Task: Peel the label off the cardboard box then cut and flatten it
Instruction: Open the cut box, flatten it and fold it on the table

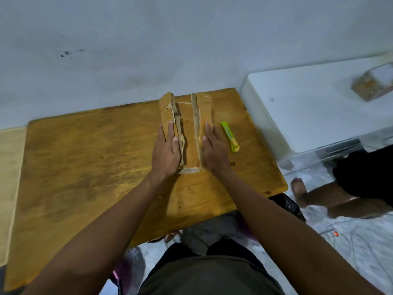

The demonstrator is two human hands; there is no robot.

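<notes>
The brown cardboard box [188,133] lies opened out on the wooden table [85,158], its long side flaps spread left and right of a middle panel. My left hand [167,150] presses flat on the left flap with straight fingers. My right hand [213,149] presses flat on the right flap the same way. A green and yellow utility knife [230,136] lies on the table just right of my right hand, untouched. No label shows on the cardboard.
A white appliance [314,111] stands right of the table, with a clear container [374,86] on top. Another person's leg and foot [314,194] rest on the floor at the right. Cables and a power strip [336,234] lie nearby. A wall runs behind the table.
</notes>
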